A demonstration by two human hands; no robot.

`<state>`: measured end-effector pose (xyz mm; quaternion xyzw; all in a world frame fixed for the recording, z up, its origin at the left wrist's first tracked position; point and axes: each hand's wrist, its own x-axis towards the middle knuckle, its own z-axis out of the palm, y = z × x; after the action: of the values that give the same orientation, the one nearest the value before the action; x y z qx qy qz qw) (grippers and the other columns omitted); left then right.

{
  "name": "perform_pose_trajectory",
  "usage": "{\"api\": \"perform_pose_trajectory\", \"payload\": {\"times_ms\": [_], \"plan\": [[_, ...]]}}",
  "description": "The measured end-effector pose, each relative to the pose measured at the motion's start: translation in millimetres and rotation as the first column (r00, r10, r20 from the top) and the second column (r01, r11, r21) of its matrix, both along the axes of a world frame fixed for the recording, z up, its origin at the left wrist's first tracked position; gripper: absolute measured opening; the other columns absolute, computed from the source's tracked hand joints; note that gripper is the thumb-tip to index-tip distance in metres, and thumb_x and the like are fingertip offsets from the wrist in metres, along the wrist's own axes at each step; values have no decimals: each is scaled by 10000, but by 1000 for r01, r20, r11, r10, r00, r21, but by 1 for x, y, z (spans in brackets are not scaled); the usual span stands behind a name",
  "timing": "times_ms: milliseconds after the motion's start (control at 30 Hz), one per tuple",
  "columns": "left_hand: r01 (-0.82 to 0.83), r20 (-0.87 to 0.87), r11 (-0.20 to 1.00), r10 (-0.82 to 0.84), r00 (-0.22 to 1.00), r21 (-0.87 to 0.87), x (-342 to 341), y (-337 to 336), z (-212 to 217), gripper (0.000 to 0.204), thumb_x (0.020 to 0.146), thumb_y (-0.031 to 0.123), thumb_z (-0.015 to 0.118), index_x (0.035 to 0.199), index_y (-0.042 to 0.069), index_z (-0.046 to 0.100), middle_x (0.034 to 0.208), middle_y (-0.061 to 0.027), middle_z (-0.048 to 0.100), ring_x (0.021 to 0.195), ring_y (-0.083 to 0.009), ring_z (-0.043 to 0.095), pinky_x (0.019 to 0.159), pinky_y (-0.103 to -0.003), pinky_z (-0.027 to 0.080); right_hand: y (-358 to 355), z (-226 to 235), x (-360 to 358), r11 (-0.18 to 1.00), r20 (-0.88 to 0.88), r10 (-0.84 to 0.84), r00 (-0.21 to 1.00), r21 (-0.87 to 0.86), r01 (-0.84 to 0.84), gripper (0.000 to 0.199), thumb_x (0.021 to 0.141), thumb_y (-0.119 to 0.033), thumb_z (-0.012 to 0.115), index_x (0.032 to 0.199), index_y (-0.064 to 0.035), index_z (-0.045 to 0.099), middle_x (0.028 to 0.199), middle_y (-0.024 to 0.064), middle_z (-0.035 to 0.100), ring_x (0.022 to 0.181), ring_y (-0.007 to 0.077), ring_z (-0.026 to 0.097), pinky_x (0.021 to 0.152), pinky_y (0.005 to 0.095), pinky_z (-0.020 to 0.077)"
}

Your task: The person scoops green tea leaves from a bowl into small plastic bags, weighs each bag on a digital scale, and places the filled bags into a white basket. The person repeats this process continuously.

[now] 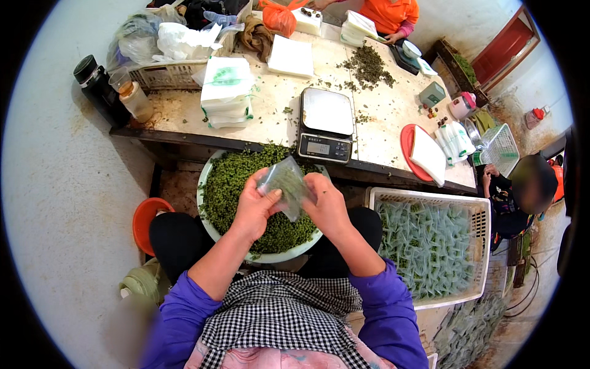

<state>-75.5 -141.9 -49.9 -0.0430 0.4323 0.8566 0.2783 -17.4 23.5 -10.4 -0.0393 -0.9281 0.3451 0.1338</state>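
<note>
My left hand point(255, 206) and my right hand point(327, 206) both grip a small clear plastic bag point(287, 187) partly filled with green leaves. I hold it above a white round basin point(206, 216) on my lap, heaped with loose green leaves point(230, 181). A digital scale point(326, 123) with a silver pan sits on the table edge just beyond the basin.
A white crate point(430, 195) of filled clear bags stands at my right. The worn table point(276, 104) carries stacks of white bags point(226, 92), a leaf pile point(367, 64), a red tray point(407, 147) and bottles point(98, 86). Two other people sit at the far end and the right.
</note>
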Motion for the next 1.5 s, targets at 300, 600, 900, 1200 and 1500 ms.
{"api": "perform_pose_trajectory", "payload": {"times_ms": [300, 600, 900, 1200, 1500], "plan": [[-140, -298, 963, 67, 952, -231, -45, -20, -11, 331, 962, 123, 608, 1269, 37, 516, 1165, -97, 604, 1002, -160, 620, 830, -304, 545, 58, -15, -67, 929, -192, -279, 941, -303, 214, 127, 802, -34, 653, 917, -5, 606, 816, 48, 636, 767, 128, 600, 722, 274, 494], [-567, -710, 428, -466, 528, -703, -89, 4, -20, 183, 729, 102, 783, 854, 39, 665, 898, -71, 592, 821, -251, 577, 715, -373, 483, 111, -44, -133, 867, -259, -472, 843, 39, 497, 373, 792, -89, 611, 1164, -56, 604, 1111, 117, 643, 1092, 294, 574, 962, 434, 401], [-753, -622, 230, -729, 287, -617, -95, 46, -26, 238, 660, 193, 835, 784, 85, 663, 852, -59, 548, 889, -279, 550, 756, -404, 449, 93, -56, -68, 942, -309, -334, 891, -93, 321, 283, 794, -105, 664, 1075, -78, 640, 1131, 97, 640, 1112, 291, 558, 984, 426, 369], [-75, -461, 831, -229, 857, -552, -93, 24, -17, 87, 888, 84, 699, 899, 12, 652, 790, 14, 613, 676, -80, 576, 598, -246, 476, 94, -66, -34, 775, -180, -471, 864, -552, 308, 167, 881, -22, 627, 1046, -13, 653, 977, 19, 672, 847, 72, 576, 761, 224, 456], [64, -243, 961, -132, 961, -270, -86, 51, 0, 151, 903, 105, 691, 1008, 29, 613, 843, -26, 651, 723, -106, 627, 669, -253, 545, 95, -78, -42, 642, -125, -472, 873, -727, 243, 157, 917, -22, 598, 1070, -6, 631, 952, 18, 672, 826, 51, 571, 740, 204, 458]]}}
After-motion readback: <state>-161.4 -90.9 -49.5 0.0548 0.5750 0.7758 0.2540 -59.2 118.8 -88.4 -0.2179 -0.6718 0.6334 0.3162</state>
